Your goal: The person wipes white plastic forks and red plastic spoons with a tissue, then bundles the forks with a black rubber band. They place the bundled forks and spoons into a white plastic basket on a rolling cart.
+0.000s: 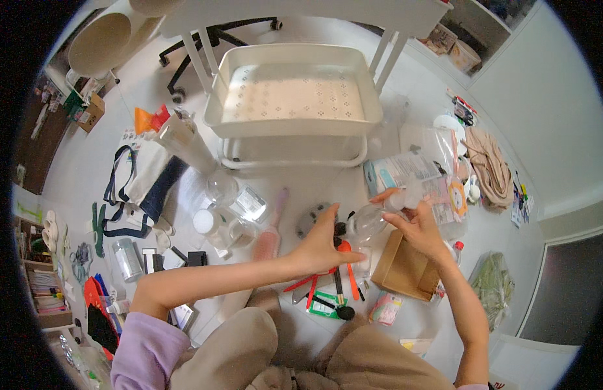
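My right hand (418, 226) grips a clear bottle (368, 223) by its whitish top, with the bottle's body pointing left. My left hand (318, 246) is held just left of the bottle, thumb and fingers spread, nothing in its grasp. Beneath and beyond it is a grey round item with dark spots (310, 222), partly covered by the fingers. Red-handled scissors (311, 287), an orange-red spoon-like utensil (351, 273) and a green packet (326, 312) lie on the floor below my left hand. Under my right forearm stands an open cardboard box (404, 265).
A white cart's tray (291, 127) stands ahead. To the left are a canvas tote bag (148, 180), a white-capped clear jar (214, 226) and a pink hairbrush (268, 241). On the right are a packaged item (404, 170), a beige cloth bag (486, 165) and a green bundle in plastic (494, 287).
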`<state>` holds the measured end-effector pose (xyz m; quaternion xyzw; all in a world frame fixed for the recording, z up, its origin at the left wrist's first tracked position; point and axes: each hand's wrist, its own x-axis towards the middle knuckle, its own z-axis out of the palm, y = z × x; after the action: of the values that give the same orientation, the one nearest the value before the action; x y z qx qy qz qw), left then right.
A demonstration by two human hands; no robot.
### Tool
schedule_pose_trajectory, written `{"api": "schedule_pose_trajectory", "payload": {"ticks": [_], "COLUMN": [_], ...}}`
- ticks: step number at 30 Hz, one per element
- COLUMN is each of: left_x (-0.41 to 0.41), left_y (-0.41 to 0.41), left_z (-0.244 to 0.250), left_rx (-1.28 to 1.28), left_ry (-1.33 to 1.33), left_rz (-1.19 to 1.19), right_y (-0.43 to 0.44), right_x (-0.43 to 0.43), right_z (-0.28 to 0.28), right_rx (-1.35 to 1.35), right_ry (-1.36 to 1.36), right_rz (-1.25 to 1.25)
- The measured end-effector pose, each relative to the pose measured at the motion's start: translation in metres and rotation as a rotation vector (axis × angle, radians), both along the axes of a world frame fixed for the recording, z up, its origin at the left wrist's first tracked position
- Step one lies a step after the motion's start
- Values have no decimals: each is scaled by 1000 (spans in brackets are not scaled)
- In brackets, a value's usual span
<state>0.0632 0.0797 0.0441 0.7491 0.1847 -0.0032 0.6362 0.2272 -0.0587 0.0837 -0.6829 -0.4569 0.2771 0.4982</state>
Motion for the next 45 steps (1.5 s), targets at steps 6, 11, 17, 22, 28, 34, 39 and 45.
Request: {"api": "schedule_pose_trajectory", "payload": {"ticks": [6, 11, 17, 22, 28, 34, 39, 45], "left_x": [21, 33, 40, 41, 42, 45, 49, 63], "left_y": [22, 58, 102, 115, 121, 124, 127, 132], "left_z": [52, 65, 51, 48, 39, 45, 56, 60], "left_rx": [-364, -481, -486, -507, -503, -339, -276, -306], "left_ry": [-132, -82, -164, -166, -167, -157, -123, -51], "left_rz": [53, 270, 338, 370, 388, 391, 392, 313], "right_y": [92, 165, 223, 242, 244, 246, 247, 241], "right_x": [-13, -12, 2, 9, 2, 6, 6, 14], "right_z": [48, 47, 36, 27, 28, 34, 40, 44], "right_rx": [86, 7, 11, -17, 72, 82, 218, 165], "right_ry": [438, 621, 681, 655, 620, 568, 539, 522], "right_rz": [-176, -132, 119, 158, 87, 51, 40, -104]}}
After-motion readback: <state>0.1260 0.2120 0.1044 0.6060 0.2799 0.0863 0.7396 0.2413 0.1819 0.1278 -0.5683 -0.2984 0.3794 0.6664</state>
